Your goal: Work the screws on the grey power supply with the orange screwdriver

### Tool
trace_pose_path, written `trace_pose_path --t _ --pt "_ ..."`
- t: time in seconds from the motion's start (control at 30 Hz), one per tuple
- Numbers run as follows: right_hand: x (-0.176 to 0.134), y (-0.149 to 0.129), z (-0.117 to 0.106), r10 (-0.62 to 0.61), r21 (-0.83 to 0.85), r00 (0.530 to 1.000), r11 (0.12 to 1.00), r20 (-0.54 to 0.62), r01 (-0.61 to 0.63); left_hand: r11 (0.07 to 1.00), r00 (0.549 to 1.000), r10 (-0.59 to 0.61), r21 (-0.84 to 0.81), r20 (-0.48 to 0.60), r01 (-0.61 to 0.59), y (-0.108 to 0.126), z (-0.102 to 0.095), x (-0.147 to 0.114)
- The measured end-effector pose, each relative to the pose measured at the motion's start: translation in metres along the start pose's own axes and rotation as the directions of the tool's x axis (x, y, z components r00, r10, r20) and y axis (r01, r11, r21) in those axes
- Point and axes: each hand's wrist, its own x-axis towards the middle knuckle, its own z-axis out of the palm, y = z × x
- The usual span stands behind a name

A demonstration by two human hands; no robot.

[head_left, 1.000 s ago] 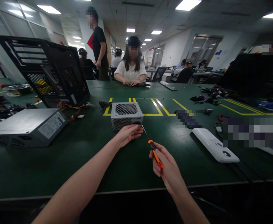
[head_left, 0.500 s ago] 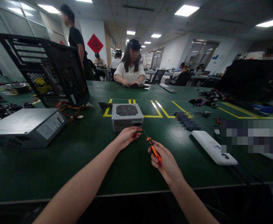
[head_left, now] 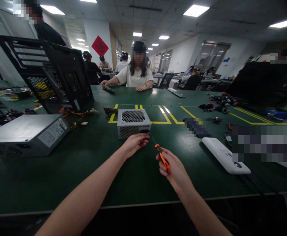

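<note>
A grey metal power supply with a honeycomb fan grille on top sits on the green table in front of me. At its near face, by a black socket, my left hand has its fingers bent together at the lower right corner. What the fingertips pinch, if anything, is too small to make out. My right hand grips an orange and black screwdriver by its handle. The thin shaft slants up and left, its tip close to the power supply's right corner and my left fingertips.
A larger power supply lies left, before an upright black computer case. To the right are a white rounded device and cables. Across the table sits a co-worker; a metal bowl stands far left.
My hands, the screwdriver and the power supply stay almost still. The co-worker opposite has moved a dark tool to the left and spread both hands apart. A standing person has shifted left.
</note>
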Motion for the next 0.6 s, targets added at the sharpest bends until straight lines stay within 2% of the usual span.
trace_pose_path --t 0.33,0.4,0.47,0.5,0.53,0.57,0.6 --pt "0.0037 -0.0020 0.0024 0.032 -0.028 0.999 0.999 -0.036 -0.033 0.999 1.000 0.022 0.031 0.007 -0.022 -0.0028 -0.0007 0.0007" --pt "0.0061 -0.0011 0.0027 0.023 -0.013 0.998 1.000 -0.062 -0.024 0.997 0.999 0.045 0.064 0.017 -0.046 -0.0043 -0.0006 0.0007" --pt "0.0080 0.0001 0.0031 0.023 0.003 0.996 1.000 -0.087 -0.023 0.978 0.993 0.113 0.172 0.029 -0.116 -0.0056 -0.0005 -0.0003" --pt "0.0086 0.0007 0.0033 0.029 0.010 0.995 1.000 -0.099 -0.028 0.941 0.984 0.178 0.286 0.033 -0.180 -0.0057 -0.0002 -0.0014" --pt "0.0089 0.0012 0.0036 0.035 0.014 0.993 0.999 -0.110 -0.033 0.858 0.961 0.274 0.439 0.045 -0.265 -0.0052 0.0002 -0.0029" --pt "0.0089 0.0016 0.0038 0.038 0.017 0.992 0.999 -0.121 -0.036 0.710 0.916 0.395 0.607 0.076 -0.357 -0.0040 0.0007 -0.0049" --pt "0.0087 0.0019 0.0040 0.038 0.019 0.990 0.999 -0.133 -0.036 0.498 0.845 0.518 0.755 0.135 -0.426 -0.0021 0.0015 -0.0070"
